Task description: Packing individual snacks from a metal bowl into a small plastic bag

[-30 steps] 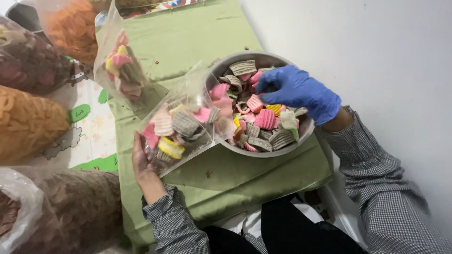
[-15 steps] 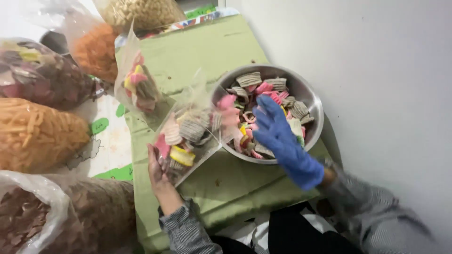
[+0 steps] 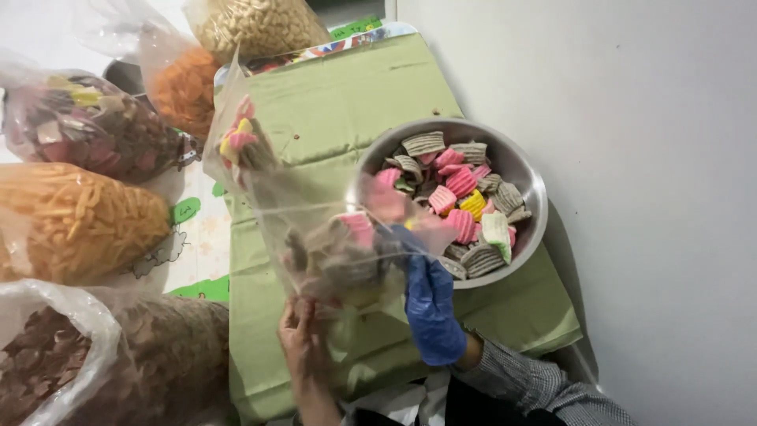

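Left hand [image 3: 302,335], bare, grips the lower corner of a clear plastic bag [image 3: 331,237], fingers closed on the film, above the near edge of the desk [image 3: 355,87], which is covered by a green cloth. Right hand [image 3: 430,304], in a blue glove, is closed on the same bag from the other side, its fingers partly hidden behind the plastic; the bag is raised off the cloth between the two hands and holds ridged crackers in pink, grey and yellow, blurred through the film. Just beyond the bag, toward the right edge of the desk, stands a round metal bowl [image 3: 530,177] filled with the same ridged crackers [image 3: 461,189]; the bag's upper side overlaps the bowl's left rim in the head view, and whether they touch cannot be told. A second clear bag [image 3: 240,142] with a small amount of coloured crackers stands upright at the left edge of the desk. Off the desk to the left lie large plastic sacks: one of orange stick snacks [image 3: 75,221], one of brown chips [image 3: 158,355] at the near left, one of mixed dark and pink pieces [image 3: 87,126], another orange one [image 3: 181,87] and a tan one [image 3: 252,24] toward the far end. A plain white wall [image 3: 631,158] runs along the right side.
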